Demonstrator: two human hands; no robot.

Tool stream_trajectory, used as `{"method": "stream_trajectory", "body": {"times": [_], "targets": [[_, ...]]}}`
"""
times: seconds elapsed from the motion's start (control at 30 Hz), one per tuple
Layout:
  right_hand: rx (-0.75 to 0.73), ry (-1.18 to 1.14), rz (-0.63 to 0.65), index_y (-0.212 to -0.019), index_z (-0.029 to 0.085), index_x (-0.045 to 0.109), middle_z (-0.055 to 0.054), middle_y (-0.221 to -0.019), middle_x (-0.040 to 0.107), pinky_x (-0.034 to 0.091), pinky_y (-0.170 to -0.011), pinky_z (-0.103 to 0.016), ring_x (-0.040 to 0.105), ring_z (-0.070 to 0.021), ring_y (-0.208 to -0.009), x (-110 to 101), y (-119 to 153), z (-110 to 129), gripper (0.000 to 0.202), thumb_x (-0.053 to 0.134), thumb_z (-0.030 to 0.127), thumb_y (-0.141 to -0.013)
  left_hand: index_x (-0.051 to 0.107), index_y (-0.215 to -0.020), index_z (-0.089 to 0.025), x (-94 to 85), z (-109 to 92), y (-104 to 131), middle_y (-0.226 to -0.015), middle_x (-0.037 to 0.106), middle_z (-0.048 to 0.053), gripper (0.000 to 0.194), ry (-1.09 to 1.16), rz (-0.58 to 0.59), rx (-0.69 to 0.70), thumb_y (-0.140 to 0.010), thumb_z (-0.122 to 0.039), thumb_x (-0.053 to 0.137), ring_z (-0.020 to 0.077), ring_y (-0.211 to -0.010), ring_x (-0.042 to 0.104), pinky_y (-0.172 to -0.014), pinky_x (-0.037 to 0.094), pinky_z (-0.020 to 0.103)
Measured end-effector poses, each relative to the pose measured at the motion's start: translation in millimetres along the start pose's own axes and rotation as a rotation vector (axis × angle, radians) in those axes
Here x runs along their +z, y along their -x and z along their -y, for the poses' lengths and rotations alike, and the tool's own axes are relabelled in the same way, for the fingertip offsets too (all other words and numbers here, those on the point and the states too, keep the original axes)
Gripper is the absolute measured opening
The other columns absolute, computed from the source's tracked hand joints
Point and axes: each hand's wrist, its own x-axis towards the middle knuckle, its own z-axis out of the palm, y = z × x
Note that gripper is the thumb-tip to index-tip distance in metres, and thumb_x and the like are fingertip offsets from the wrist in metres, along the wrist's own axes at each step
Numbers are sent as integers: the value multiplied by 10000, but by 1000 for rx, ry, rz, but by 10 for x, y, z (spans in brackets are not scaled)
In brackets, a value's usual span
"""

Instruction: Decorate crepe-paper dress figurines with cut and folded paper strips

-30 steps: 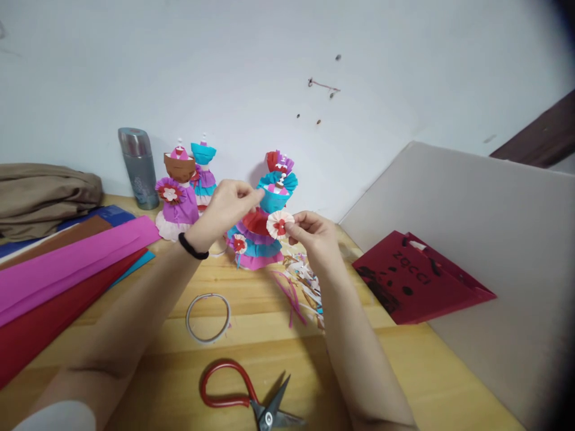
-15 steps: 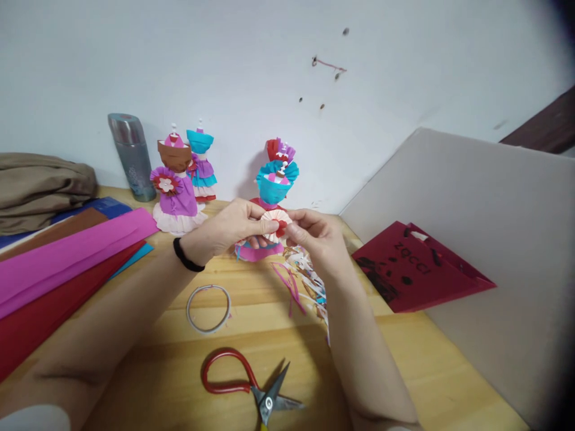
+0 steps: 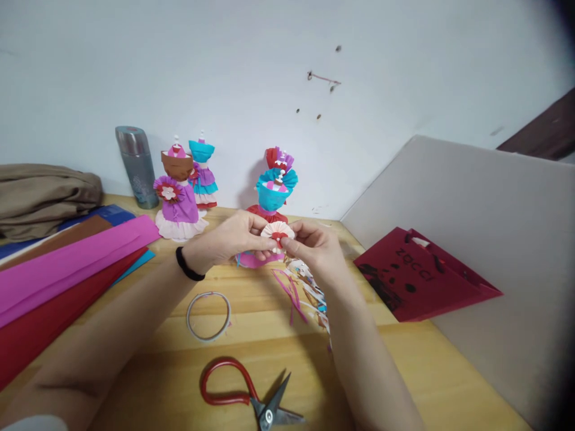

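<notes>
Between my two hands is a small paper flower point(image 3: 275, 229), a pleated pale-pink rosette with a red centre. My left hand point(image 3: 242, 238) pinches its left side between thumb and fingers. From the right, my right hand point(image 3: 313, 240) grips it, thumb on the red centre. Just behind the flower stands a doll-sized paper dress point(image 3: 272, 194) with a blue top and a pink base, its lower part partly hidden by my hands. Open-bladed scissors point(image 3: 229, 383) with a red handle lie on the table nearer to me, and a thin roll of tape point(image 3: 208, 317) lies beyond them.
Two more paper dresses point(image 3: 179, 203) and a grey flask point(image 3: 136, 164) stand at the back left. Coloured paper sheets point(image 3: 81, 251) and a brown cloth point(image 3: 45, 197) lie at left. Paper scraps point(image 3: 309, 287) lie by my right forearm. A red paper bag point(image 3: 424, 272) leans against a pale board point(image 3: 485, 197).
The whole view has shifted slightly, so things sit lower. My right thumb has moved in over the flower's red centre, where a small white dot now shows. Both hands keep hold of it.
</notes>
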Motion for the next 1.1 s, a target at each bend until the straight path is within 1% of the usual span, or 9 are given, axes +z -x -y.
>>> {"method": "stream_trajectory", "body": {"times": [0.17,0.33,0.5,0.67,0.8,0.87,0.93,1.0,1.1], "targets": [[1,64,-19,-725,177,669,2,-628,684,478,-535,-248,590,-113,-533,36,-4,1,246,825,351,-650,710,-739,-100,29,37,-17,-623,658,1,68,-59,-38,15,-710,-159,693,75,-561,585,-544,457,171],[-15,100,-63,-666,182,639,17,-563,637,454,-493,-244,538,-103,-485,43,-13,-23,260,807,379,-648,714,-771,-103,10,64,-15,-643,655,6,113,-127,-59,7,-732,-207,691,79,-570,584,-539,444,177],[-66,129,-126,-684,194,637,12,-576,643,465,-504,-252,553,-116,-498,87,-6,-46,229,778,374,-678,705,-799,-95,30,41,-12,-699,675,22,173,-85,-63,-7,-741,-258,703,78,-581,583,-568,466,191],[-124,162,-157,-676,213,620,-3,-590,654,489,-528,-279,579,-143,-522,126,-24,-87,240,756,406,-714,659,-751,-96,72,50,-25,-649,619,6,165,-64,-138,-8,-707,-249,701,82,-571,543,-554,423,200],[-98,153,-94,-743,205,650,-28,-667,697,493,-561,-281,611,-158,-583,94,-29,-89,245,739,434,-739,609,-709,-123,40,73,-16,-618,544,-24,151,-174,-110,37,-731,-265,657,85,-560,474,-536,353,217],[-94,219,-39,-789,190,679,-39,-708,710,475,-563,-271,618,-159,-612,66,-21,-88,248,718,434,-762,555,-662,-144,19,73,0,-589,469,-45,187,-306,-87,47,-759,-282,635,77,-538,404,-504,283,221],[-117,336,-17,-758,177,693,-36,-670,692,439,-539,-259,592,-148,-588,44,-14,-99,252,699,427,-785,486,-628,-159,12,64,16,-576,406,-55,233,-450,-99,42,-772,-283,621,73,-532,350,-487,227,227],[-140,401,-44,-692,171,685,-28,-614,664,418,-519,-255,562,-137,-552,38,-15,-126,281,682,429,-804,459,-631,-163,21,52,26,-589,386,-55,258,-501,-123,43,-788,-298,613,76,-550,342,-494,225,227],[-132,316,-128,-676,175,678,-29,-616,669,466,-532,-264,580,-146,-550,57,-35,-176,316,690,468,-794,527,-708,-151,50,44,17,-637,432,-43,276,-394,-113,35,-820,-386,618,87,-584,385,-516,275,221]]}}
